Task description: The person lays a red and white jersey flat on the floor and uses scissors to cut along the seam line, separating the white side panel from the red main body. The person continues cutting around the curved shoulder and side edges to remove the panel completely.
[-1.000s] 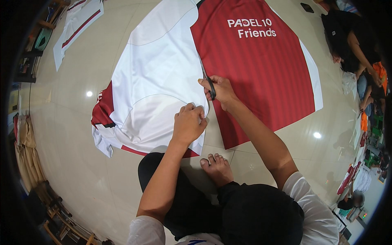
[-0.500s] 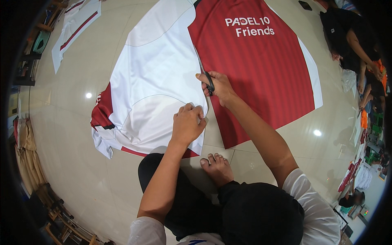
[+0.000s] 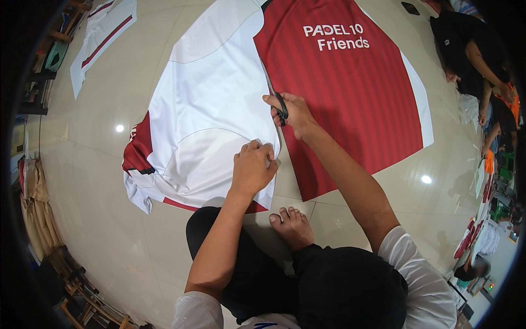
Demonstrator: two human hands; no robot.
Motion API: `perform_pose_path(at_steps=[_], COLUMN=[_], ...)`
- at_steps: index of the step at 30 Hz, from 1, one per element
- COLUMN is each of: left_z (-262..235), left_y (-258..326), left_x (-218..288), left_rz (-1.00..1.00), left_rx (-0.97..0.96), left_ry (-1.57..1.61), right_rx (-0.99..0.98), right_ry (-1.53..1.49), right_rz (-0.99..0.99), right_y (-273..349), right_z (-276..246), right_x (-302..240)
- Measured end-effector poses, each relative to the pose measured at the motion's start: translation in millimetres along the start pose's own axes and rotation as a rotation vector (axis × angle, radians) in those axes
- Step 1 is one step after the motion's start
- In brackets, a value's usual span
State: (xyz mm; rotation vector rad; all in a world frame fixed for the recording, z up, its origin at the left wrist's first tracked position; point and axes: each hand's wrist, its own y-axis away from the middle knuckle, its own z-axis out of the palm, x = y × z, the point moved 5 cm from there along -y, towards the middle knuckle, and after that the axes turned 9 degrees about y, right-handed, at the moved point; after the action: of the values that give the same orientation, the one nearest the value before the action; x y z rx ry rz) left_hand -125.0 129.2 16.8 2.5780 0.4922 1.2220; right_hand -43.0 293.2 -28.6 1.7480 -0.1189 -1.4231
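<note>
Spread over the floor in front of me is printed fabric: a white panel (image 3: 213,90) on the left and a red striped panel (image 3: 345,104) with white lettering on the right. A narrow cut separates them, running away from me. My right hand (image 3: 293,115) grips black-handled scissors (image 3: 282,109) in this gap; their blades point away, mostly lost against the fabric edge. My left hand (image 3: 253,167) pinches the white panel's right edge, closer to me than the scissors. At the white panel's left side, a red piece (image 3: 137,148) lies folded over.
Tiled floor (image 3: 98,219) surrounds the fabric. White cloth with a dark red stripe (image 3: 104,46) lies far left. A dark phone-like object (image 3: 410,7) rests at the far right. Other people (image 3: 471,55) sit along the right side. Wooden furniture (image 3: 82,290) lines the left. My bare foot (image 3: 293,227) is near the fabric.
The right hand and scissors have shifted very slightly away from me along the cut. My left hand keeps its pinch on the white panel, almost unmoved.
</note>
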Motion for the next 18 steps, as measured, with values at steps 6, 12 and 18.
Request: perform_pose_path(at_steps=[6, 12, 18], left_z=[0.9, 0.1, -0.2], left_y=[-1.4, -0.1, 0.2], left_x=[1.5, -0.1, 0.8], left_rz=[-0.014, 0.0, 0.008], left_rx=[-0.014, -0.008, -0.006], left_ry=[-0.003, -0.01, -0.003], right_rx=[0.016, 0.002, 0.0], right_ry=[0.017, -0.002, 0.001], right_rz=[-0.024, -0.009, -0.024], right_y=[-4.1, -5.6, -14.5], right_z=[-3.8, -0.4, -0.2], right_x=[6.4, -4.1, -3.6])
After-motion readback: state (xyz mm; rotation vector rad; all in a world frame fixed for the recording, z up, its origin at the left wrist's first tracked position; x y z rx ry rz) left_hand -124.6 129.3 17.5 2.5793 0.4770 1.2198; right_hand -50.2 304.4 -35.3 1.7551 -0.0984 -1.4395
